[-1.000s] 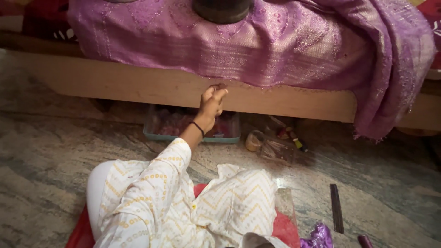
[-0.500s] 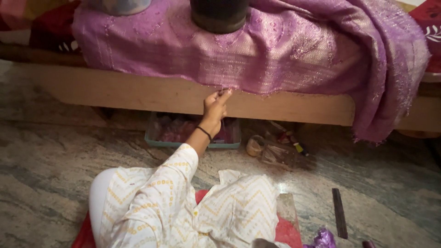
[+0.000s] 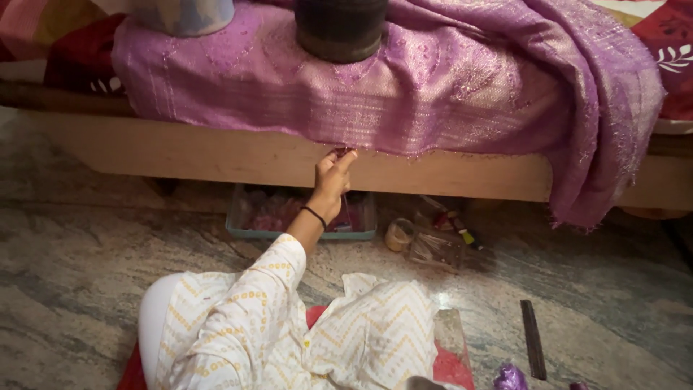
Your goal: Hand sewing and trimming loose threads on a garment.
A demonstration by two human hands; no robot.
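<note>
Left hand (image 3: 332, 180) pinching purple cloth (image 3: 404, 87) fringe, wooden bed frame (image 3: 216, 155) behind (tray (image 3: 299, 232), jars (image 3: 426, 242) underneath)

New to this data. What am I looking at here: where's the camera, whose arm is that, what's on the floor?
There is no machine here: a person wears a camera on the head, looking down, so the one picture shows their own body and arm. They sit on a red mat on a stone floor, facing a wooden bed frame.

The left hand reaches up, its fingers pinching the lower edge of a purple cloth draped over the bed. The right hand is out of view.

On the cloth stand a dark pot and a pale container. Under the bed sit a shallow tray, a small jar and a clear box. A dark comb-like strip lies on the floor at right.
</note>
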